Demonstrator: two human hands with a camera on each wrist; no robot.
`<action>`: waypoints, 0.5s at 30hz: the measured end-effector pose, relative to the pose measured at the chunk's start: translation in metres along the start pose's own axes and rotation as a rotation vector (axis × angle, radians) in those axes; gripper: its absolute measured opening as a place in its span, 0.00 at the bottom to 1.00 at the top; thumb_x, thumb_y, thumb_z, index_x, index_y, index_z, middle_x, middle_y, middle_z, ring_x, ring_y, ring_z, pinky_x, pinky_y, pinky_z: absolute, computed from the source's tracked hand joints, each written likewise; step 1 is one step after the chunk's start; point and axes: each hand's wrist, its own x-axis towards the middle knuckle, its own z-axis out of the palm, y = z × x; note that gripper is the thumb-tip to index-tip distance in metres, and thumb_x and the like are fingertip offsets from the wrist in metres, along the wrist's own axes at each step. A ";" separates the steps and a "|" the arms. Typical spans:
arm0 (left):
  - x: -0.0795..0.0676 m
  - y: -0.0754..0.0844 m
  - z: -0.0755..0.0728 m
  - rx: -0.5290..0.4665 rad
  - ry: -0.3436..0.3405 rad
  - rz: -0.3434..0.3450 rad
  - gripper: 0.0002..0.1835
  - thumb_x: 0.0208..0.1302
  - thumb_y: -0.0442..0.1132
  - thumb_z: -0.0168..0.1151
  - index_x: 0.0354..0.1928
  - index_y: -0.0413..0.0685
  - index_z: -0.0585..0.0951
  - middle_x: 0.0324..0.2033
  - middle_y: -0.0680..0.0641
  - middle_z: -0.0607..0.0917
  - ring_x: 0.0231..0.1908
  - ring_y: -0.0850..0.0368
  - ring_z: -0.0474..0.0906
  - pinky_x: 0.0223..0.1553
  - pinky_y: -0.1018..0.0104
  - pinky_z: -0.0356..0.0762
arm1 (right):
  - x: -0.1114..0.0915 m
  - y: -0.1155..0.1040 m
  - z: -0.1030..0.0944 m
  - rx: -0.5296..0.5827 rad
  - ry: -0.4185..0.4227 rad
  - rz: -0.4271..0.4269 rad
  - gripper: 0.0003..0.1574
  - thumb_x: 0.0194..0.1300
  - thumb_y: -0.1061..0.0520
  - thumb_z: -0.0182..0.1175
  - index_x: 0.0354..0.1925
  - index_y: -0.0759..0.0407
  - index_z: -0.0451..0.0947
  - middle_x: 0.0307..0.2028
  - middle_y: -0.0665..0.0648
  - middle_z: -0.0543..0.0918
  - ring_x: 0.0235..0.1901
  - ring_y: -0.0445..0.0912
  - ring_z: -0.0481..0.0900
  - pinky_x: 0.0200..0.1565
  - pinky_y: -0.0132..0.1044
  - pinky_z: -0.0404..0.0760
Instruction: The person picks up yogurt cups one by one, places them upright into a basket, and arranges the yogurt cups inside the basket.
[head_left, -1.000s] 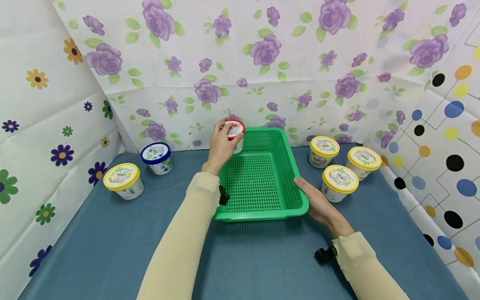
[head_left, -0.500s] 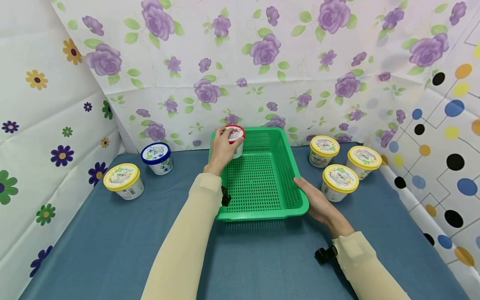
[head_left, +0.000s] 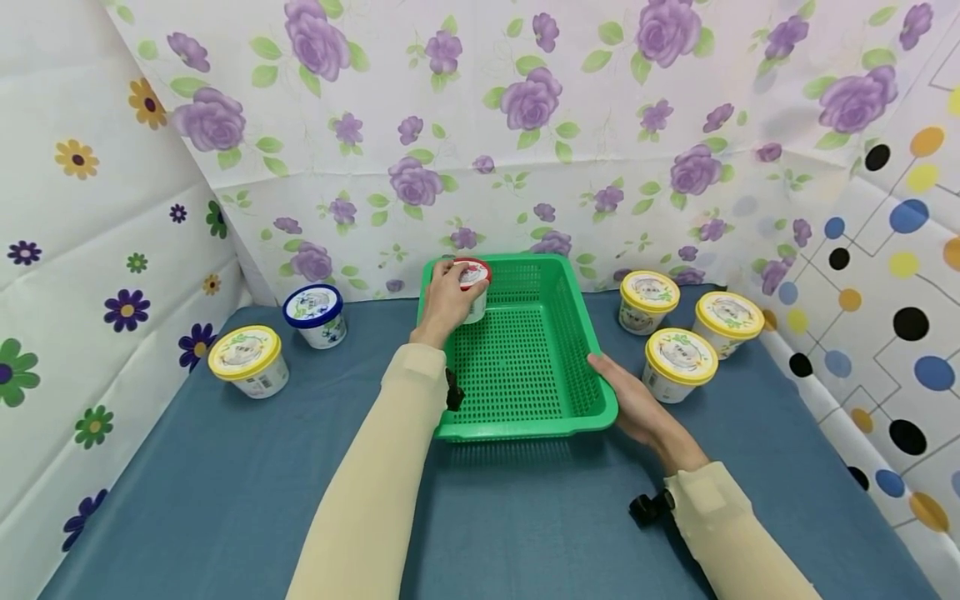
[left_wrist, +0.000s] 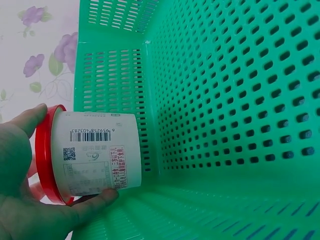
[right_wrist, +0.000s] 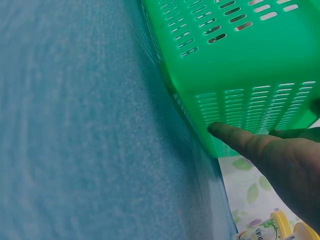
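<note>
My left hand grips a white tub with a red lid from above, inside the far left corner of a green plastic basket. In the left wrist view, the fingers and thumb span the lid and side of the tub, whose barcode shows; perforated basket walls surround it. My right hand holds the basket's right side, thumb over the rim. In the right wrist view, a finger lies along the slotted outer wall of the basket.
Left of the basket stand a blue-lidded tub and a yellow-lidded tub. To its right are three yellow-lidded tubs, one close beside my right hand. A blue cloth covers the table; a flowered sheet hangs behind.
My left hand has lowered the red-lidded tub from above the basket's far left rim down into the corner, moving slightly toward me. The right hand and basket stay put.
</note>
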 end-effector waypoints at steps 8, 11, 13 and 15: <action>0.002 0.000 0.007 0.014 -0.021 -0.041 0.32 0.78 0.53 0.60 0.76 0.47 0.70 0.78 0.40 0.57 0.71 0.36 0.62 0.64 0.44 0.70 | 0.001 -0.001 0.000 0.002 -0.004 0.001 0.48 0.83 0.32 0.40 0.85 0.45 0.30 0.73 0.72 0.59 0.65 0.62 0.73 0.55 0.41 0.80; 0.003 -0.001 0.009 0.022 -0.027 -0.048 0.31 0.79 0.53 0.59 0.76 0.46 0.70 0.78 0.40 0.58 0.71 0.37 0.63 0.64 0.44 0.70 | 0.001 -0.001 0.001 -0.001 -0.005 0.003 0.49 0.83 0.32 0.40 0.85 0.45 0.30 0.73 0.72 0.59 0.65 0.61 0.72 0.55 0.42 0.79; 0.003 -0.001 0.010 0.021 -0.031 -0.050 0.31 0.79 0.53 0.59 0.76 0.46 0.70 0.77 0.40 0.59 0.70 0.37 0.64 0.64 0.44 0.70 | 0.001 -0.002 0.001 -0.003 -0.004 0.005 0.49 0.83 0.32 0.40 0.85 0.45 0.30 0.73 0.72 0.58 0.65 0.62 0.72 0.55 0.42 0.79; 0.003 -0.001 0.010 0.016 -0.035 -0.051 0.31 0.78 0.53 0.60 0.76 0.46 0.70 0.77 0.39 0.59 0.69 0.37 0.65 0.64 0.44 0.70 | 0.001 -0.002 0.001 -0.005 -0.002 0.006 0.49 0.83 0.31 0.40 0.85 0.45 0.30 0.74 0.71 0.58 0.66 0.62 0.71 0.55 0.42 0.79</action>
